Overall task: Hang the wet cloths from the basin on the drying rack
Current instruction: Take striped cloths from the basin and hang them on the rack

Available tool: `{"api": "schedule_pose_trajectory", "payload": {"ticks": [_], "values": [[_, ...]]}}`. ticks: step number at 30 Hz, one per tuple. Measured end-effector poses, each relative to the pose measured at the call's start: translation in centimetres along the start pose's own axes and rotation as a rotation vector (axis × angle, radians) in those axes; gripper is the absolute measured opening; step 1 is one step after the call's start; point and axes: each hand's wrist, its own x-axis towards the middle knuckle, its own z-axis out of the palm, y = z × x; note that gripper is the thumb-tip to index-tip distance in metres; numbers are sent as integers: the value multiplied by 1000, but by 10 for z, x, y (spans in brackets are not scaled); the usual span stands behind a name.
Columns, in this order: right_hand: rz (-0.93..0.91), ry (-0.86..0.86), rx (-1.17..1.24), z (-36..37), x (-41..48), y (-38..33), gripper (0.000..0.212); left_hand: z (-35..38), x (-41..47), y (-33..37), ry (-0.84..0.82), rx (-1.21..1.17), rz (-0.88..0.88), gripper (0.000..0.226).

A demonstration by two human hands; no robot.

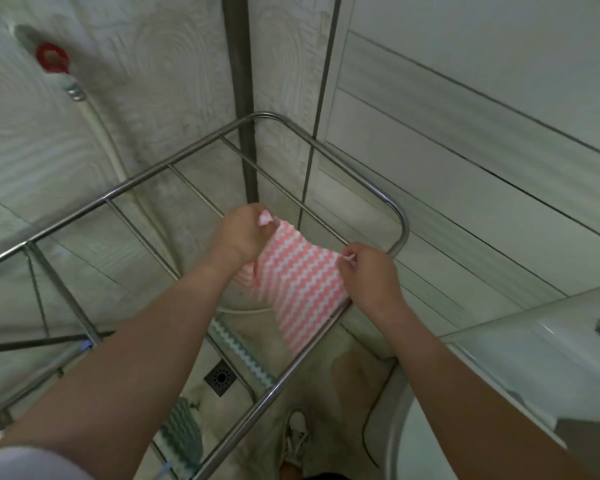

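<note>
A pink and white zigzag cloth [298,278] is stretched between my two hands above the right end of the steel drying rack [400,220]. My left hand [243,233] pinches its far left corner. My right hand [368,271] grips its right edge beside the rack's near rail. The cloth's lower end droops toward that rail. A green and white zigzag cloth [243,355] hangs on a rung nearer to me, and another green one [182,431] lies lower down. The basin is not in view.
A dark vertical pipe [243,98] and a thin cable run down the wall corner behind the rack. A red-handled tap [52,58] with a white hose is on the left wall. A floor drain [220,377], my shoe [295,434] and a white appliance [520,375] at right are below.
</note>
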Motion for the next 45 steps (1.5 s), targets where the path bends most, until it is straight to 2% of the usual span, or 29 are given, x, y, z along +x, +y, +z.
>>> {"api": "schedule_pose_trajectory", "payload": {"ticks": [4,6,8,11,13,15,17,23,27,29,31,36,40,43,45], "values": [[-68,63,-152,1,-6,6,40,-15,-6,-1,57,-140,-54,28],[-87,83,-80,0,-14,8,36,-26,-11,-7,92,-87,-46,20],[-111,-41,62,0,-25,3,23,-34,-17,-14,84,14,-55,14],[-140,-241,84,6,-40,-5,22,-29,-28,-17,-59,168,-70,27],[-164,-181,-38,11,-43,-6,24,-22,-31,-17,-81,183,-66,32],[-194,-78,-200,15,-45,-7,26,-18,-30,-18,-53,148,-60,27],[-224,-16,-254,17,-48,-10,23,-18,-27,-16,-46,142,-67,18],[-225,42,-271,19,-55,-10,21,-17,-20,0,-5,293,55,20],[-180,-1,-84,16,-51,-7,25,-20,-22,3,-17,341,93,18],[-152,-50,-31,14,-49,-5,23,-22,-25,1,-22,296,81,20],[-178,-67,-105,15,-50,-4,23,-23,-27,-2,-50,249,40,25],[-143,-5,-225,19,-55,-8,28,-19,-31,-7,-60,163,-29,22],[-102,-19,-256,20,-56,-10,31,-23,-33,-10,-23,72,-64,17],[-91,-23,-258,16,-55,-13,32,-43,-40,-4,87,-149,-99,18],[-111,-9,-65,10,-54,-23,26,-62,-52,7,108,-517,-213,27]]}}
